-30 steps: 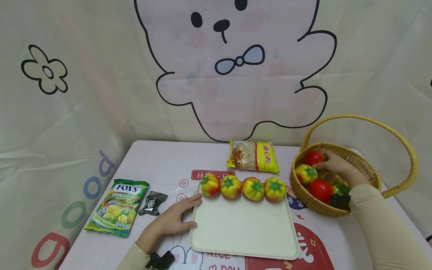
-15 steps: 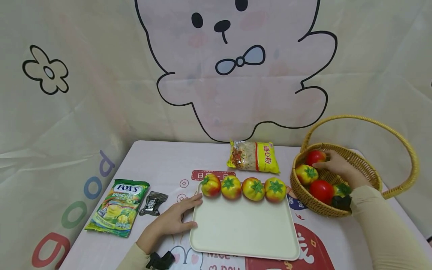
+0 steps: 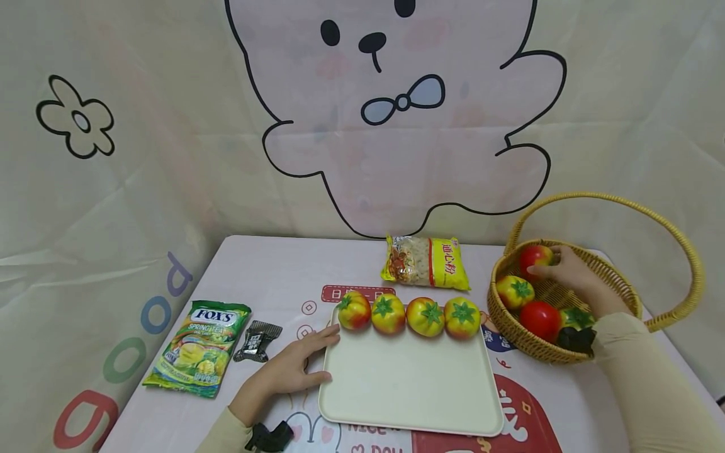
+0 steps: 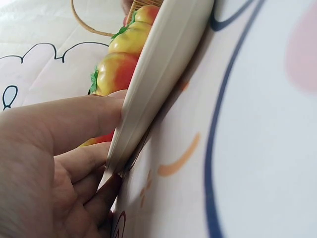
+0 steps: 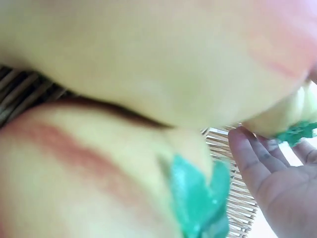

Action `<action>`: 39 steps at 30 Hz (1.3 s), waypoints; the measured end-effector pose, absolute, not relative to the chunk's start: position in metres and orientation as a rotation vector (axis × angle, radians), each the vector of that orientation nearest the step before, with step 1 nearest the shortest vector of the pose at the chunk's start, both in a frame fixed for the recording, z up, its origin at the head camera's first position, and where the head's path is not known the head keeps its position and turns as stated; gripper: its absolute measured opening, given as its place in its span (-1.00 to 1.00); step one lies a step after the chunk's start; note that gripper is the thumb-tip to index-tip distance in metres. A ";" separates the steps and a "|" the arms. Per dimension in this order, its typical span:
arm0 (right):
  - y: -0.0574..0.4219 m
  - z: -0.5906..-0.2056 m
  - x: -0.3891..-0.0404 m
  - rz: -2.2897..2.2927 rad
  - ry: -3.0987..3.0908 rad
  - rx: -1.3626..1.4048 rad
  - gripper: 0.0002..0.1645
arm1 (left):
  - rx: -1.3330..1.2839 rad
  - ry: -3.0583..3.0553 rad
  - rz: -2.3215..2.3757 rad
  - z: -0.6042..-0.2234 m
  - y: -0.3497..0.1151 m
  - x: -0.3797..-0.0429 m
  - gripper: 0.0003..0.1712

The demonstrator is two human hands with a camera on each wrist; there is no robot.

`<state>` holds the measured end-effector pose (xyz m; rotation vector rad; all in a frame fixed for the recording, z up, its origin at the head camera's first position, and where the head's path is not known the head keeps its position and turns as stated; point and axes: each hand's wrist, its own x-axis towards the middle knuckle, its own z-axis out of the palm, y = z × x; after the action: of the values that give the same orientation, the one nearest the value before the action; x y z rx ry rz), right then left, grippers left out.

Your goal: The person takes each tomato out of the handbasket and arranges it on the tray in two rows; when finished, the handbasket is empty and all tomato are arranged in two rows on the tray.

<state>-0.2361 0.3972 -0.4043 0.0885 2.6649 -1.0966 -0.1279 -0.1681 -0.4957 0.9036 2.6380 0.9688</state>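
My right hand (image 3: pixel 572 275) reaches into the wicker basket (image 3: pixel 608 280), its thumb and fingers around a red-and-yellow tomato (image 3: pixel 534 259) near the back left rim. Its fingers (image 5: pixel 252 156) curve beside that tomato's green leaves in the right wrist view. Several others stay in the basket, among them a yellow-green tomato (image 3: pixel 514 292) and a red tomato (image 3: pixel 539 321). At the left, my left hand (image 3: pixel 291 365) rests with extended fingers against the side of a cream tray (image 3: pixel 410 384); its fingertips meet the rim (image 4: pixel 148 94). Along the tray's back edge, several tomatoes (image 3: pixel 425 316) form a row.
Behind the tray lies a yellow pasta bag (image 3: pixel 426 262). A green candy bag (image 3: pixel 198 349) and a small black packet (image 3: pixel 257 341) lie left of my left hand. The basket's tall handle (image 3: pixel 674 233) arches over its right side. A printed cloth hangs behind the table.
My right hand and the tomato it holds have shifted slightly up and to the right within the basket. My left hand and the tray stay where they were.
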 end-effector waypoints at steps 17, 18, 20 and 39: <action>0.393 -0.391 -0.230 -1.022 2.725 0.094 0.21 | 0.896 2.637 0.963 -0.495 -0.168 -0.128 -0.18; 0.393 -0.390 -0.229 -1.025 2.724 0.095 0.22 | 0.894 2.637 0.965 -0.495 -0.168 -0.128 -0.18; 0.392 -0.388 -0.228 -1.023 2.731 0.089 0.22 | 0.892 2.635 0.968 -0.496 -0.169 -0.128 -0.18; 0.355 -0.356 -0.194 -0.972 2.818 -0.176 -0.01 | 0.927 2.653 0.952 -0.498 -0.170 -0.129 -0.18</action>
<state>-0.1935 0.3547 -0.3558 -0.1760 2.8185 -0.9718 -0.1290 -0.1696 -0.4980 0.9266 2.6530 0.9517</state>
